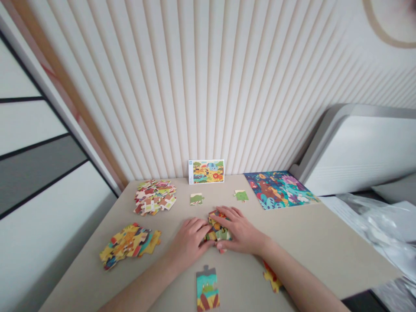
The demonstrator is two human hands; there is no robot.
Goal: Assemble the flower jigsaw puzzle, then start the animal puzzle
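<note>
My left hand point(190, 240) lies at the middle of the table, its fingers closed against the left side of a small stack of jigsaw puzzle pieces point(218, 229). Reaching over the same stack from the right is my right hand point(243, 232), fingers bent across its top and thumb at the near edge. Much of the stack is hidden under the fingers. Nearer to me lies an upright-facing frog piece point(208, 288). A yellow and red piece point(272, 277) shows partly from beneath my right forearm. Two green pieces point(196, 199) point(241, 196) sit beyond my hands.
A picture card point(206, 172) leans against the ribbed wall. Heaped puzzle pieces point(154, 197) lie at the back left, with another yellow pile point(128, 243) nearer. A colourful finished picture point(282, 190) lies at the back right. Plastic wrap point(373, 221) is beyond the table's right edge.
</note>
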